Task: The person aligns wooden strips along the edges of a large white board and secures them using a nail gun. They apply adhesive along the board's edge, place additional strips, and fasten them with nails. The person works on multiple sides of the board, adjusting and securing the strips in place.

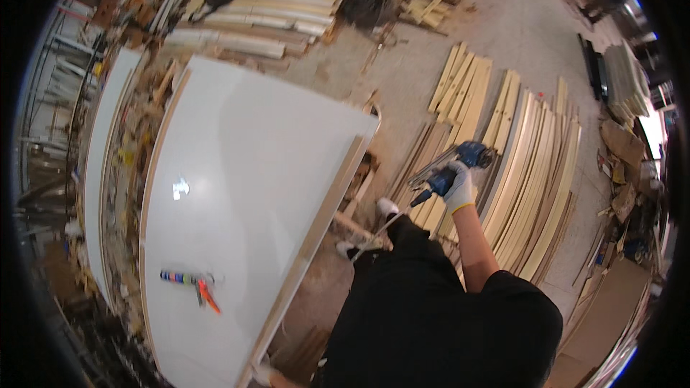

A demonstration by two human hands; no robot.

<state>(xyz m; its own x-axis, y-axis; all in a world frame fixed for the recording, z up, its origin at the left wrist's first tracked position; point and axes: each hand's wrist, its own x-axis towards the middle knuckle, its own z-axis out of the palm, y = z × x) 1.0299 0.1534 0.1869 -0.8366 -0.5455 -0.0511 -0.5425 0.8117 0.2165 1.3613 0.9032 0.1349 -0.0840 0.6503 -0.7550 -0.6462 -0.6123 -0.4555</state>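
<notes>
In my gloved right hand (462, 183) is a blue power tool (443, 180), held out over timber on the floor. A pale cord or hose (380, 233) runs from its tapered end back toward my legs. My left hand (263, 374), also gloved, is at the bottom rim of the view against the near edge of a large white panel (259, 172); its fingers are mostly hidden. A wooden strip (323, 221) lines that near edge, and another strip (161, 145) follows the far edge. A caulking gun (202, 293) with an orange handle lies on the panel.
Long timber strips (531, 172) lie on the floor to the right, beside shorter boards (463, 86). Stacked boards (259, 16) stand beyond the panel. A second narrow white panel (105, 161) lies past scattered debris (126, 156). Cardboard (606, 312) lies at lower right.
</notes>
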